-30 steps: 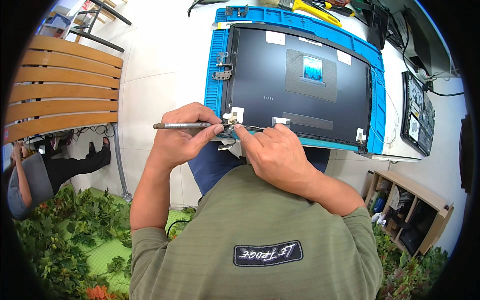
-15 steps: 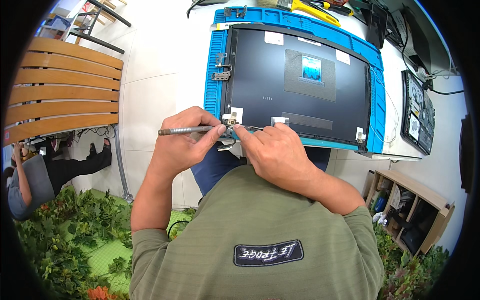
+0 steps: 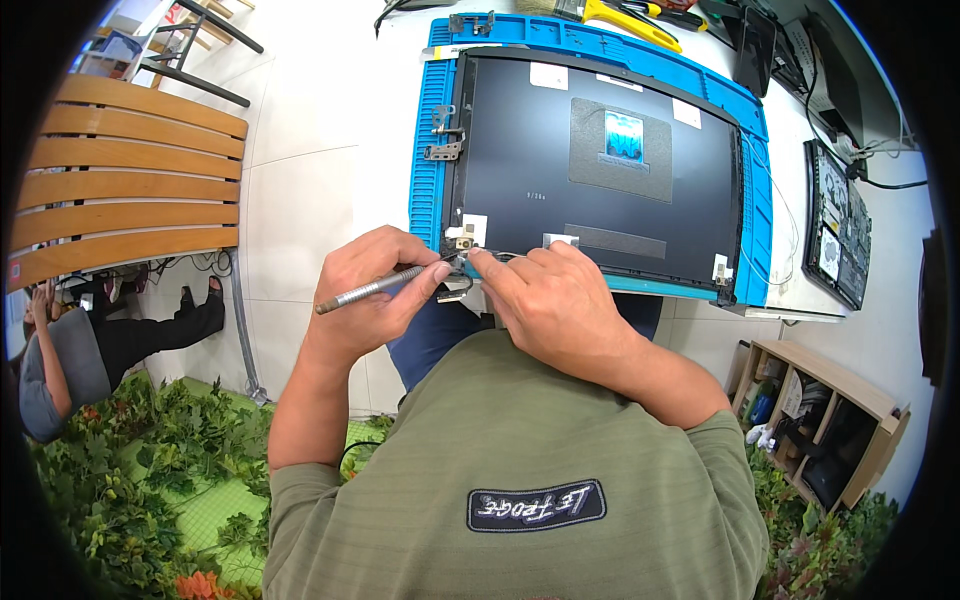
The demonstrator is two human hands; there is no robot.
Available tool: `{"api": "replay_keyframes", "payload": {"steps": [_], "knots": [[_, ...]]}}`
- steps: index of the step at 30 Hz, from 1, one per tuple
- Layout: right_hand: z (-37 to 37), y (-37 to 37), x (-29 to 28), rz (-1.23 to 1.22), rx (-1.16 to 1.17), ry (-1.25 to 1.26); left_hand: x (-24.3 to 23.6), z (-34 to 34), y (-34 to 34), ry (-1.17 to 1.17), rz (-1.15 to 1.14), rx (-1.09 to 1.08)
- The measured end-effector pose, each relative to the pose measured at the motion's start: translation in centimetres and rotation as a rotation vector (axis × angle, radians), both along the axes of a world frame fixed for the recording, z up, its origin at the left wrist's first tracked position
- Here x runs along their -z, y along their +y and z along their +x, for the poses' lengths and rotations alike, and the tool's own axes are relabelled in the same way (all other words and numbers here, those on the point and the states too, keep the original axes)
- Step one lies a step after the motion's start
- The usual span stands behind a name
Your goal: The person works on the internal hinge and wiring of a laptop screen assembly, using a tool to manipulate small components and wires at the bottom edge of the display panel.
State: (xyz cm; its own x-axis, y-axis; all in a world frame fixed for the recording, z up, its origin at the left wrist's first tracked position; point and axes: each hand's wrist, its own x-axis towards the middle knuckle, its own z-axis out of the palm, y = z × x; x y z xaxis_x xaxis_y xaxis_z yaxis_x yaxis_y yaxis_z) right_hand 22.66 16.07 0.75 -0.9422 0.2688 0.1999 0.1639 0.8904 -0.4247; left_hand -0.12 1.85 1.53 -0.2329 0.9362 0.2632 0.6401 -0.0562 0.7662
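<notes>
A dark laptop lid (image 3: 555,145) lies on a blue ridged work mat (image 3: 427,190), its near edge towards me. My left hand (image 3: 372,285) is closed round a grey, pen-like metal tool (image 3: 365,290). The tool's tip meets the lid's near-left corner, beside a small brass-coloured mount (image 3: 464,243); the tip's exact shape is hidden. My right hand (image 3: 555,305) bends over the near edge, index fingertip at that corner on a thin cable (image 3: 505,254). Its thumb is hidden. A dark cable connector (image 3: 453,295) hangs just below the corner.
Metal hinges (image 3: 443,150) lie on the mat's left strip. Yellow-handled tools (image 3: 630,25) lie at the back. An opened laptop base (image 3: 837,225) stands on the right of the white table. A slatted wooden bench (image 3: 130,180) is at left, a person (image 3: 70,360) beyond it.
The tool in my left hand has tilted: its rear end has dropped nearer to me while its tip stays at the corner. My right hand has hardly moved.
</notes>
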Motion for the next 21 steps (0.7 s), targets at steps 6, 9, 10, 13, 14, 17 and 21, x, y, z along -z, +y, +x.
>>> {"api": "replay_keyframes", "payload": {"steps": [6, 9, 10, 13, 14, 17, 21], "knots": [[0.2, 0.0, 0.1, -0.021, -0.014, -0.006, -0.1, -0.8, -0.2, -0.099, -0.009, -0.014], [0.1, -0.1, 0.3, -0.006, -0.002, 0.003, 0.0, -1.1, 0.0, -0.127, -0.007, -0.026], [0.1, -0.1, 0.3, -0.011, -0.006, 0.005, -0.1, -1.1, 0.2, -0.127, -0.011, -0.025], [0.2, -0.1, 0.4, -0.026, -0.014, 0.010, 0.1, -0.5, 0.2, -0.157, -0.042, -0.043], [0.2, -0.1, 0.4, -0.030, -0.013, 0.010, 0.1, -0.4, 0.2, -0.146, -0.049, -0.047], [0.2, -0.2, 0.3, -0.036, -0.012, -0.007, 0.1, 0.0, 0.1, -0.119, -0.061, -0.053], [0.3, -0.3, 0.2, -0.029, -0.015, -0.016, 0.2, 0.4, 0.1, -0.084, -0.039, -0.050]]}}
